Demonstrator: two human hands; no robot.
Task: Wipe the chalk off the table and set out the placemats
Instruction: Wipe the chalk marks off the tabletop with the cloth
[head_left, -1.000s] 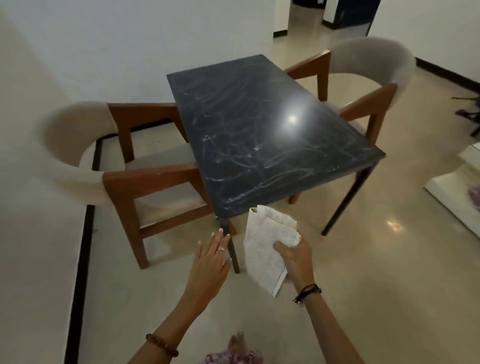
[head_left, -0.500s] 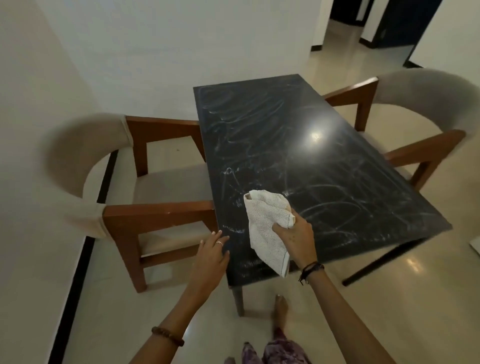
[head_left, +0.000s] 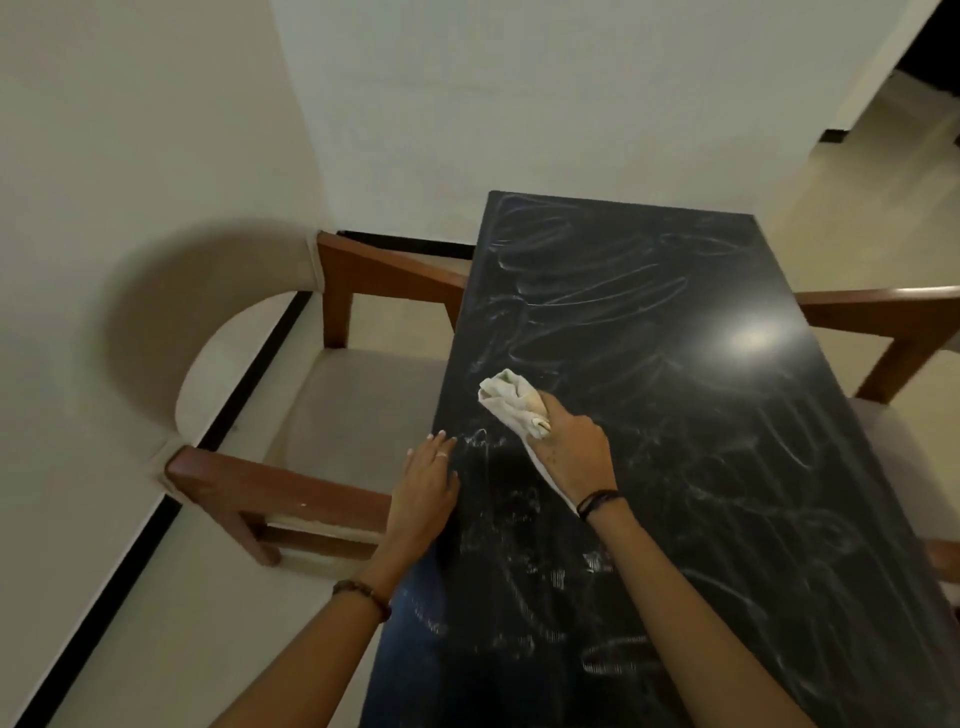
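Observation:
A dark stone-look table (head_left: 701, 415) fills the right half of the head view, its top covered in white chalk scribbles (head_left: 597, 296). My right hand (head_left: 574, 454) grips a bunched white cloth (head_left: 511, 400) and presses it onto the tabletop left of the middle. My left hand (head_left: 423, 483) rests flat with straight fingers on the table's left edge, just left of the cloth. No placemats are in view.
A wooden armchair with a beige seat (head_left: 332, 415) stands tight against the table's left side, close to the white wall. A second chair's wooden arm (head_left: 883, 312) shows on the right. A doorway opens at the far right (head_left: 924, 78).
I have stepped up to the table. My right hand brought the cloth down from the air onto the tabletop, and my left hand moved from beside the corner onto the left edge.

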